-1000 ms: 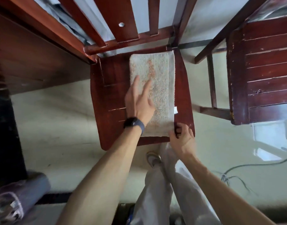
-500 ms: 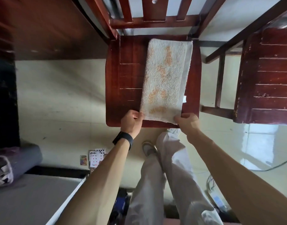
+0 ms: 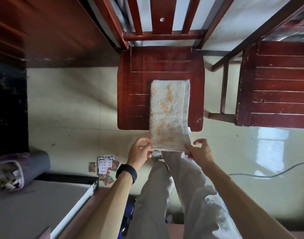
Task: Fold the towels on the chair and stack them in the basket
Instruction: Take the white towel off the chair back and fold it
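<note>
A white towel with orange marks (image 3: 168,111), folded into a long strip, lies on the dark red wooden chair seat (image 3: 139,83) and hangs past its front edge. My left hand (image 3: 139,151) pinches the strip's near left corner. My right hand (image 3: 198,150) pinches the near right corner. Both corners are lifted off the seat, in front of the chair. No basket is in view.
A second wooden chair (image 3: 277,94) stands to the right. Playing cards (image 3: 105,167) lie scattered on the tiled floor at left. A rolled purple mat (image 3: 18,168) lies at far left. A cable (image 3: 268,174) runs across the floor at right. My legs (image 3: 173,195) are below.
The towel has slid toward me along the seat, its near end now past the front edge. My left hand went from pressing on top of the towel to pinching its corner.
</note>
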